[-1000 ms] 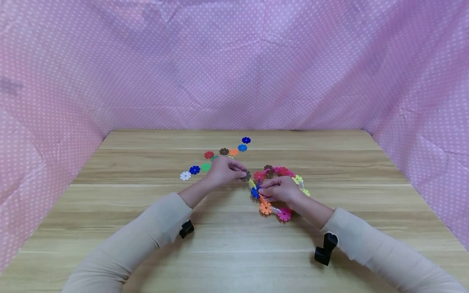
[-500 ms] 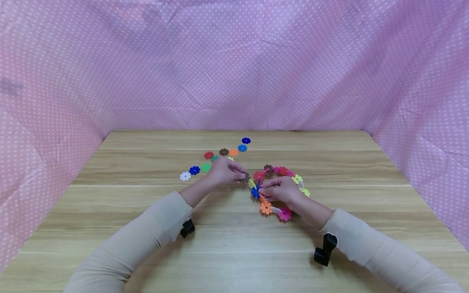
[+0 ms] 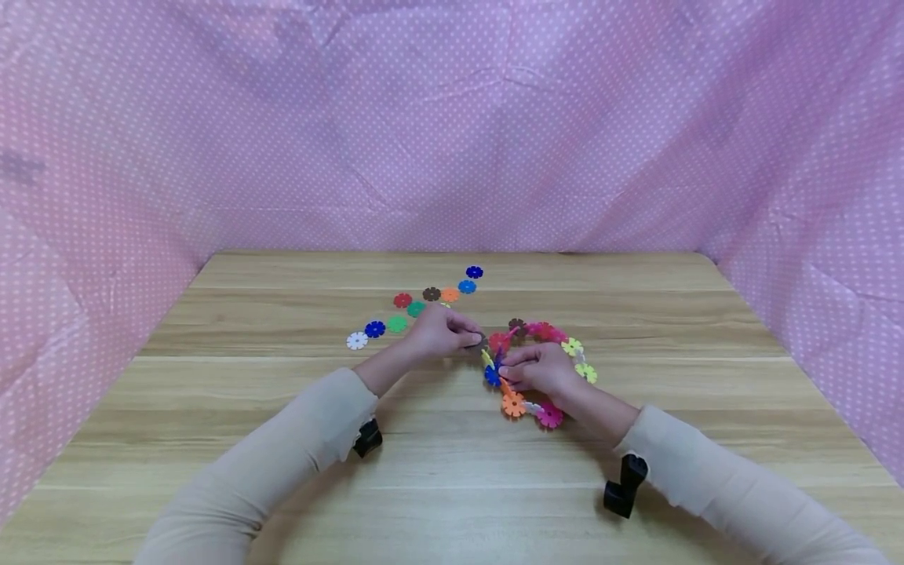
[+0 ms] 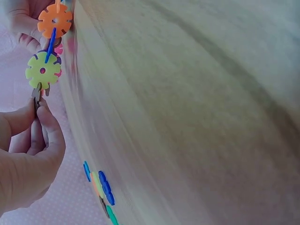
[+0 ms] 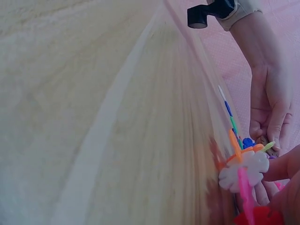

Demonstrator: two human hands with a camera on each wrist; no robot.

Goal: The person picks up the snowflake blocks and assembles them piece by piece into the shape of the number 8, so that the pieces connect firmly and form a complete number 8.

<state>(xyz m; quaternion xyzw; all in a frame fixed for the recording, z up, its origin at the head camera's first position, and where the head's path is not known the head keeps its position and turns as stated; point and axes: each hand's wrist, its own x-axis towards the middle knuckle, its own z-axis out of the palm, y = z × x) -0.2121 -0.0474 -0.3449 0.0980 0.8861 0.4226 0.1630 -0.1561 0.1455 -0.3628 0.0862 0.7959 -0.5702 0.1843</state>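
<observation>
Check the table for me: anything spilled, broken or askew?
Nothing stands out. The loose discs lie flat in a rough row on the table, the ring of discs looks intact, and both hands hold pieces.

Wooden table [image 3: 212, 439], pink cloth [image 3: 212, 141] (white-dotted) draped behind and beside

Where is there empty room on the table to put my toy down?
Bare wood lies along the table's right side, its left side, and the near strip between the sleeves. It is crowded mid-table: the loose flower discs, the left hand, the right hand and the flower ring.
</observation>
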